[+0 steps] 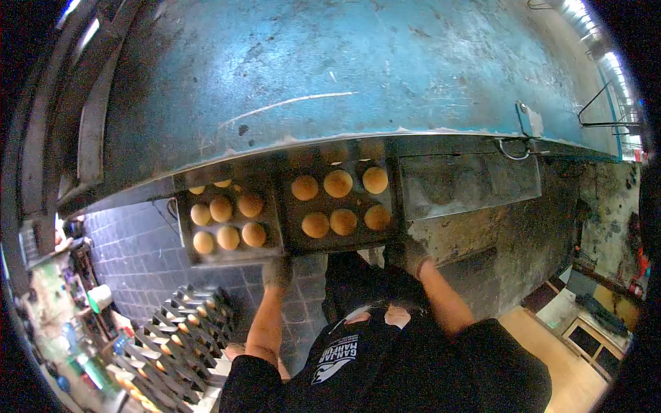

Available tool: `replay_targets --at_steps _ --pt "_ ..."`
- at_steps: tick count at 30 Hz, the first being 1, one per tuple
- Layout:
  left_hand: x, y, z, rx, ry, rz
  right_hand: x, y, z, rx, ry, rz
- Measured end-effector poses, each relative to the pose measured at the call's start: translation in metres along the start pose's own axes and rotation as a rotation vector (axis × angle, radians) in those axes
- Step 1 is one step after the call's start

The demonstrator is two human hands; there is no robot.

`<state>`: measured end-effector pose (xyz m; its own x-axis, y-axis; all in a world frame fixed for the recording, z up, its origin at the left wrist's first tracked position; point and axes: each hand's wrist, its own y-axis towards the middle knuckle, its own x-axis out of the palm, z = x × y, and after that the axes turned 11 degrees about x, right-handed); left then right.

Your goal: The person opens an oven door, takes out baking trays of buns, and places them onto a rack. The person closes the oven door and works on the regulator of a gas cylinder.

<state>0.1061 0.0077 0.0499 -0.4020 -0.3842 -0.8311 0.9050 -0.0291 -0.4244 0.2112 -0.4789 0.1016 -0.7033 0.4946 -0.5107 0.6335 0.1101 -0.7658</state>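
A dark baking tray (341, 246) with several round golden buns (343, 221) juts out from beneath the blue metal body. My left hand (277, 271) grips near its front left corner, where a second baking tray (231, 260) meets it. My right hand (407, 255) is closed on the front right corner. Both hands look covered by dark gloves or cloths, and their fingers are blurred and partly under the trays. The second tray, to the left, also bears several buns (227, 237); its rear buns are partly hidden by the blue edge.
The large blue metal oven-like body (358, 76) spans the front, with a metal handle (515, 150). A grey metal plate (471, 186) sits to the right. A rack of stacked trays (182, 337) stands lower left on the tiled floor (131, 241). A wooden surface (544, 351) lies lower right.
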Motion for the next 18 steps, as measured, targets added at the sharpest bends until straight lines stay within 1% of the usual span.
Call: replay_targets --at_steps 1,2,3,5,7,9,10,11,12,13,14,15,17,18 --pt "-0.007 -0.001 0.008 0.003 0.0 0.016 -0.019 -0.01 -0.008 0.013 -0.098 -0.059" --pt "-0.016 0.003 0.015 -0.072 0.016 -0.078 -0.017 0.002 0.016 0.01 -0.102 -0.056" --pt "-0.023 0.007 0.024 -0.144 0.031 -0.169 -0.008 0.026 0.057 0.092 0.026 -0.19" --pt "-0.027 0.01 0.036 -0.132 0.054 -0.15 -0.034 0.047 0.086 0.175 0.155 -0.312" --pt "-0.028 0.003 0.053 -0.108 0.066 -0.1 -0.095 0.065 0.08 -0.057 -0.592 -0.241" --pt "-0.024 -0.01 0.084 -0.077 0.057 -0.003 -0.137 0.065 0.113 0.212 0.119 0.264" --pt "-0.02 -0.02 0.102 -0.065 0.037 0.06 -0.182 0.053 0.103 0.16 0.116 0.308" --pt "-0.009 -0.031 0.12 -0.081 -0.009 0.144 -0.223 0.061 0.109 0.132 0.118 0.335" --pt "0.018 -0.047 0.127 -0.106 -0.123 0.259 -0.264 0.069 0.115 0.105 0.119 0.361" --pt "0.045 -0.06 0.139 -0.14 -0.237 0.372 -0.286 0.101 0.143 0.183 0.027 0.556" --pt "0.048 -0.073 0.179 -0.219 -0.132 0.3 -0.306 0.137 0.171 0.254 -0.07 0.745" --pt "0.05 -0.087 0.22 -0.303 -0.027 0.233 -0.329 0.168 0.199 0.241 -0.069 0.744" --pt "0.1 -0.118 0.248 -0.423 -0.195 0.104 -0.358 0.235 0.274 0.266 -0.571 0.525" --pt "0.085 -0.121 0.311 -0.519 -0.161 0.016 -0.317 0.328 0.368 0.02 -0.387 0.992"
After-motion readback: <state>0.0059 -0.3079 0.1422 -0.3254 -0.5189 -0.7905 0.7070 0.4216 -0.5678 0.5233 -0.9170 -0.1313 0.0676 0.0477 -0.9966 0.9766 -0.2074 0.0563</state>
